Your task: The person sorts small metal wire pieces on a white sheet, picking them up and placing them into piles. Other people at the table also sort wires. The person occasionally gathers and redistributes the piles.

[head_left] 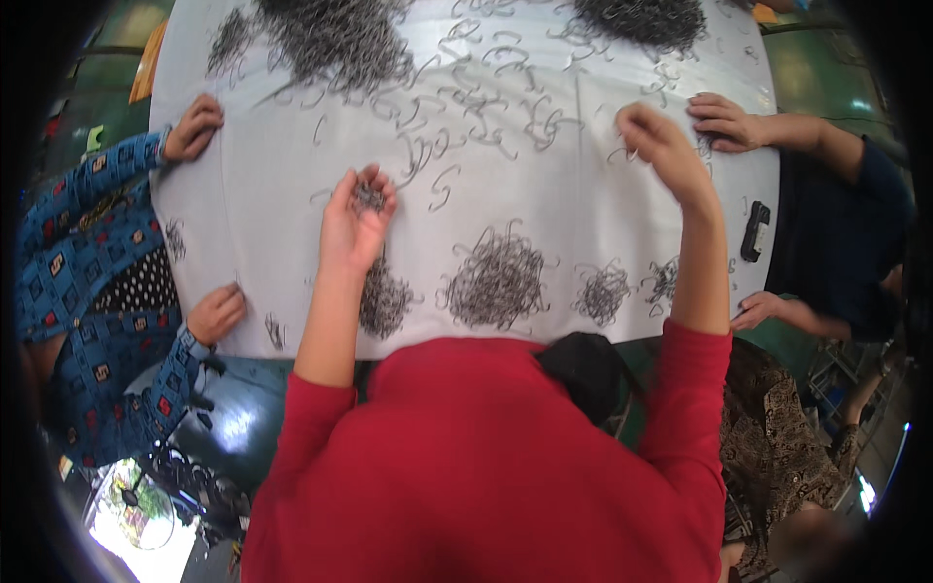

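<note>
My left hand (356,225) is palm up over the white table, its fingers curled around a small bunch of dark metal S-hooks (369,197). My right hand (663,151) is farther out to the right, with finger and thumb drawn together. A thin hook shows at those fingertips, though the grip itself is partly hidden. Between and beyond the hands, loose S-hooks (471,107) lie scattered. Close to my body sits a heaped pile of hooks (498,280), with another pile (387,303) partly behind my left forearm.
Two large hook heaps (335,44) (643,17) cover the far side. Smaller piles (603,293) lie near the front edge. A black device (755,231) rests by the right edge. Co-workers' hands (194,128) (727,123) are on the table at both sides.
</note>
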{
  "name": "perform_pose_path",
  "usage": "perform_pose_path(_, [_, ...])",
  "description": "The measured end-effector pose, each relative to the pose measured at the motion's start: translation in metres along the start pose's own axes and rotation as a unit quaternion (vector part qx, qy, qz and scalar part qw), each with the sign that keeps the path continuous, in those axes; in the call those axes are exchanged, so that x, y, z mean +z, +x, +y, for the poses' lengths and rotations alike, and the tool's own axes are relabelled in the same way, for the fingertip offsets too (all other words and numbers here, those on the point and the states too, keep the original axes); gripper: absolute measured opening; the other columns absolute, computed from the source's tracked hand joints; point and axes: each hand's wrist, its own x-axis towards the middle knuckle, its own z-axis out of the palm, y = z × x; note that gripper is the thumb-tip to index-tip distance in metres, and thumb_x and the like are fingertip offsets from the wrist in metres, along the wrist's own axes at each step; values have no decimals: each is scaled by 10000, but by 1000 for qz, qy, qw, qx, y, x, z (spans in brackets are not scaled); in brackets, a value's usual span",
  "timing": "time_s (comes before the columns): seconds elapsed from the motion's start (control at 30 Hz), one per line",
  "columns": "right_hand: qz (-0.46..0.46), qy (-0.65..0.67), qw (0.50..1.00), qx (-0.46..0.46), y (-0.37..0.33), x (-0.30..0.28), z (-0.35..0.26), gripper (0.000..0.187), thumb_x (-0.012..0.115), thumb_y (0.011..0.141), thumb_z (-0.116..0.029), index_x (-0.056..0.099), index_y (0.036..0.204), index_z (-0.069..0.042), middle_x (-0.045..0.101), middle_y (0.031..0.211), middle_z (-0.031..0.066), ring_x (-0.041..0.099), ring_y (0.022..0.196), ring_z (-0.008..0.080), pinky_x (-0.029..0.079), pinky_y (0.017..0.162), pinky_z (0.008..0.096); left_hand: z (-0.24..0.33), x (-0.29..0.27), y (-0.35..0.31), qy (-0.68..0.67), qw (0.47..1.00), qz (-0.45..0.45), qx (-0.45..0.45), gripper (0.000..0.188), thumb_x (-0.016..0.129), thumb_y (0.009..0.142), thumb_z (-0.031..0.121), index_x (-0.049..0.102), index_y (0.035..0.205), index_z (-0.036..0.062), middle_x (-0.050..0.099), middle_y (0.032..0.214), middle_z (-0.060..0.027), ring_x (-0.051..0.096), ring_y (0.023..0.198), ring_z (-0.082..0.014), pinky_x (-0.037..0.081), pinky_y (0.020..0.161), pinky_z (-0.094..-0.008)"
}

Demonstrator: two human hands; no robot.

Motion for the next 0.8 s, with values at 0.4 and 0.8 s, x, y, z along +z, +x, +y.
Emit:
perform_pose_path(0.4, [179,-225,958,16,-63,61,7,257,555,813,-130,561,1055,-43,570,937,142,578,848,305,464,732,380,-1,-2,7,7,1000,-27,6,235,441,929,205,522,1007,-2,548,884,-96,526,776,-194,479,679,-284])
perform_pose_path(0.8, [374,-328,868,4,15,-2,30,216,540,819,-139,634,1013,-145,579,950,106,588,877,296,468,758,391,0,-2,5,18,1000,-20,-1,250,457,927,230,529,1004,4,569,852,-85,546,752,-186,489,661,-277])
